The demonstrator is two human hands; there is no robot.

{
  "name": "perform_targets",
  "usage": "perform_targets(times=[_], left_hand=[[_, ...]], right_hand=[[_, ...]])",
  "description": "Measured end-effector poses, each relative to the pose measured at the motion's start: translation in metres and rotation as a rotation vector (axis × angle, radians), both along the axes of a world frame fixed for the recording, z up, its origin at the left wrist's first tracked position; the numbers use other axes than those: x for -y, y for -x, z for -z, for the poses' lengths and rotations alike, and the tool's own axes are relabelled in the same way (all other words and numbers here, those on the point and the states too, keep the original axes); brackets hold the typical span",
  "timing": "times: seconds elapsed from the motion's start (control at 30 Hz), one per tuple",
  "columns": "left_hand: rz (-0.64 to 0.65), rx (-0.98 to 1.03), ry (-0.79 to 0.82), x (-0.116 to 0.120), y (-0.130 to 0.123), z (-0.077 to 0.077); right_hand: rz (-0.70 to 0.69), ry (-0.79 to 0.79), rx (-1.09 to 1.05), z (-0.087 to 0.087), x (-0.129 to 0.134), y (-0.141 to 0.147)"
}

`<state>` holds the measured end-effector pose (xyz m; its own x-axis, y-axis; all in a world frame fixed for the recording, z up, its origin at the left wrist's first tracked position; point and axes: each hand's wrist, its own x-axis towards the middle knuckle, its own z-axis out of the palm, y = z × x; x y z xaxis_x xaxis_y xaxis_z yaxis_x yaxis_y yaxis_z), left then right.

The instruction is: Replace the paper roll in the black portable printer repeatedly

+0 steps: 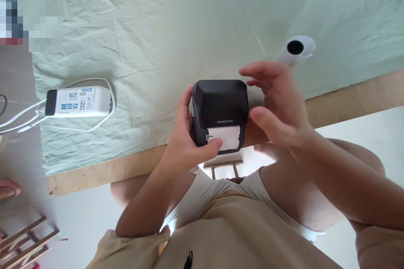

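Observation:
A black label printer (219,101), marked NIIMBOT, is held over the near edge of the table. My left hand (189,138) grips it by its left side, with the thumb lying across a torn-edged white paper label (232,138) at its front. To the right of the printer, my right hand (274,105) has its fingers apart and holds nothing. Its fingertips are close to the printer's right side; a small gap shows there. Just beyond that hand lies a white device (288,52) with a round black end, partly hidden behind my fingers.
A pale green cloth (151,42) covers the table, whose wooden edge (126,159) runs along the front. On the left sits a white power strip (82,101) with white cables (23,119). Wooden stool parts (28,239) stand on the floor at lower left.

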<state>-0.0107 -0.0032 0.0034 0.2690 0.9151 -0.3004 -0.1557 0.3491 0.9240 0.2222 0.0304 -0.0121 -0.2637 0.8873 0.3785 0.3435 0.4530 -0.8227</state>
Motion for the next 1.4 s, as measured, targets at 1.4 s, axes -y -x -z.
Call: perform_targets(times=[1.4], left_hand=[[-0.147,0.044,0.102,-0.001,-0.007,-0.001]], right_hand=[[-0.181,0.182,0.084,-0.002,-0.004,0.003]])
